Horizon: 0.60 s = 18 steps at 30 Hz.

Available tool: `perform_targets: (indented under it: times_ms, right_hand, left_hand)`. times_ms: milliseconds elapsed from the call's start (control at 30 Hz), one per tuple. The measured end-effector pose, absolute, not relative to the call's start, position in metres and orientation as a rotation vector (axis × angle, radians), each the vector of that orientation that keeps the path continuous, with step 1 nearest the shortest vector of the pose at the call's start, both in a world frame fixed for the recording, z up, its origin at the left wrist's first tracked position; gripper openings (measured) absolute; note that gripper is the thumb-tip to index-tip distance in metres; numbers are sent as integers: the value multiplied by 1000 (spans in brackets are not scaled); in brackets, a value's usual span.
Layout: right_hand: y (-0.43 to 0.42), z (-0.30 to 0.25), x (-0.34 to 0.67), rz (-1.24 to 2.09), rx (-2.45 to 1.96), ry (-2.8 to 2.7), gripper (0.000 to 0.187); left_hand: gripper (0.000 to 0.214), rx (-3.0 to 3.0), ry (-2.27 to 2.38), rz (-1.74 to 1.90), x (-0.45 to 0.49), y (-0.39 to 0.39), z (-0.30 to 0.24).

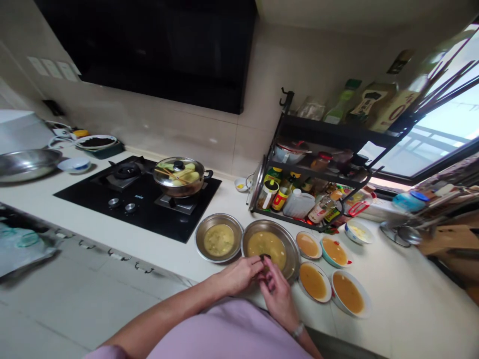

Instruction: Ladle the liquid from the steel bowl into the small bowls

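Observation:
My left hand (241, 274) and my right hand (279, 298) come together over the near rim of a large metal bowl (295, 262). Their fingers are closed and pinch a small dark piece (265, 256) between them; its kind is too small to make out. Yellowish liquid with pale bits (267, 244) fills part of that bowl. Just left of it stands a smaller metal bowl (198, 243) with cloudy, greenish-yellow liquid. On the right are several bowls of orange-brown liquid, the closest to my right hand being a white bowl (328, 294).
A pot with a glass lid (178, 178) sits on the black gas stove (149, 214). Behind the bowls rises a black rack (295, 164) full of bottles. A bowl of pale pieces (368, 237) and ladles (409, 234) are at the right, by the window.

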State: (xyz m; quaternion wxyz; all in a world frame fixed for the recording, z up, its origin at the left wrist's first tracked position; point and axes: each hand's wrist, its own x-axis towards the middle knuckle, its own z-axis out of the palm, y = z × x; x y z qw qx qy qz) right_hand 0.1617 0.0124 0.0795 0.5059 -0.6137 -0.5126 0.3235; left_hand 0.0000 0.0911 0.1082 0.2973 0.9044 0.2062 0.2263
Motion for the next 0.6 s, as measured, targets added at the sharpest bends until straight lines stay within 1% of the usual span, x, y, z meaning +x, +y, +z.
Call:
perform_targets:
  times_ms: [167, 200, 300, 367, 433, 500, 600]
  right_hand:
    - [31, 74, 148, 879, -1473, -1274, 53]
    - [31, 74, 149, 869, -1473, -1315, 50]
    - [33, 81, 156, 771, -1423, -1535, 27]
    - [35, 91, 162, 651, -1369, -1659, 19]
    - [37, 100, 169, 512, -1329, -1735, 18]
    - [38, 106, 177, 376, -1309, -1789, 16]
    - [39, 112, 188, 180, -1316, -1798, 13]
  left_hand:
    - [18, 2289, 520, 660, -3, 94, 111]
    - [18, 2278, 522, 671, -6, 94, 112]
    - [25, 2251, 565, 746, -20, 93, 112]
    - [26, 2172, 678, 863, -35, 94, 106]
    - [29, 1959, 875, 1028, -57, 96, 93]
    - [32, 1612, 1136, 1203, -84, 99, 73]
    - [43, 1019, 1514, 1296, -123, 102, 41]
